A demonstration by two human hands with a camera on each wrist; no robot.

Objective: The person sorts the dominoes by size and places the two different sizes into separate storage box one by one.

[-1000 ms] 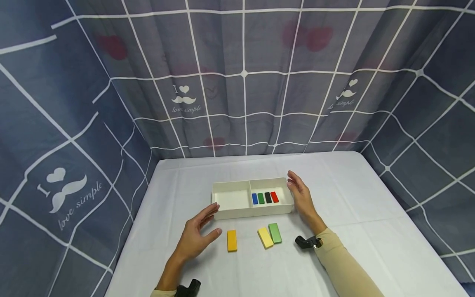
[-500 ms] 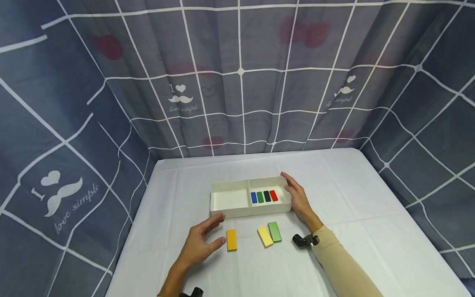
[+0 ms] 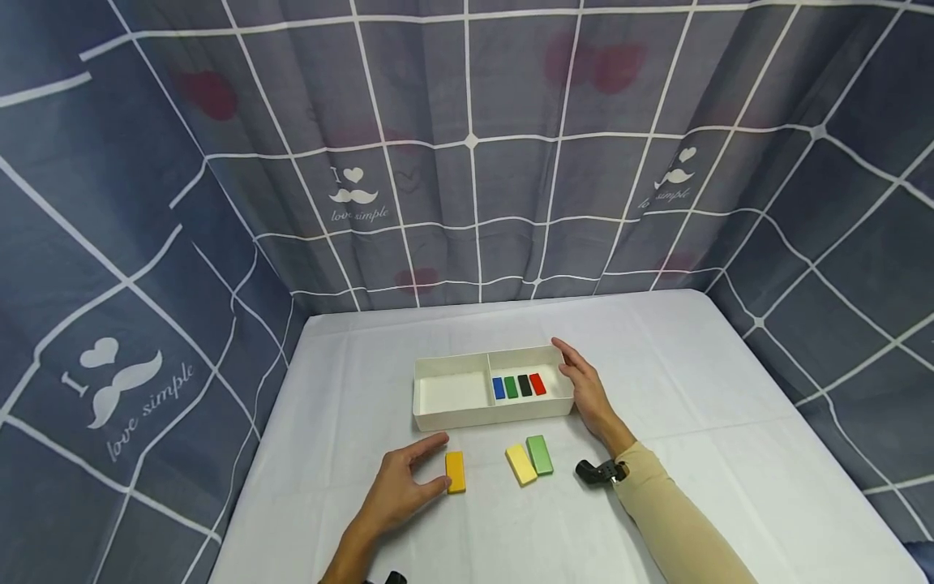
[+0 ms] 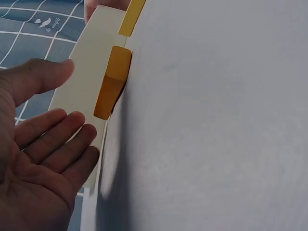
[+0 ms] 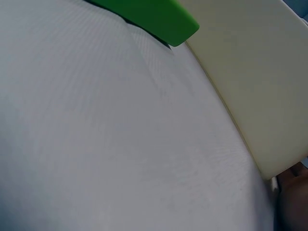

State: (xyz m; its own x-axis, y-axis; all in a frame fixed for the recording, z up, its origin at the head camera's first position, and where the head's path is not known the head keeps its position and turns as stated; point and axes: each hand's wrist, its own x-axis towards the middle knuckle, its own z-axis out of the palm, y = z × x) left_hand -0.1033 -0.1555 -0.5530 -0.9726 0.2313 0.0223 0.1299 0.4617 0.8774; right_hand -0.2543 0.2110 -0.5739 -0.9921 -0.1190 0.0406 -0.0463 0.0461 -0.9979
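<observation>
The orange-yellow block [image 3: 456, 473] is found flat on the tabletop [image 3: 642, 341], immediately to the right of the left hand [image 3: 397, 489], which is the nearer of the two. Its long axis is directed away from the person, roughly parallel to the line from thumb tip to forefinger tip, with its near end beside the thumb. The left hand is noted as relaxed and unladen; whether the block is touched by the thumb cannot be told. Further right of that hand, a pale yellow block [image 3: 521, 465] and a green block [image 3: 540, 455] are placed. Beyond it, the white divided box [image 3: 481, 418] is set crosswise, its right end met by the right hand [image 3: 593, 399]; whether it is gripped cannot be established.
</observation>
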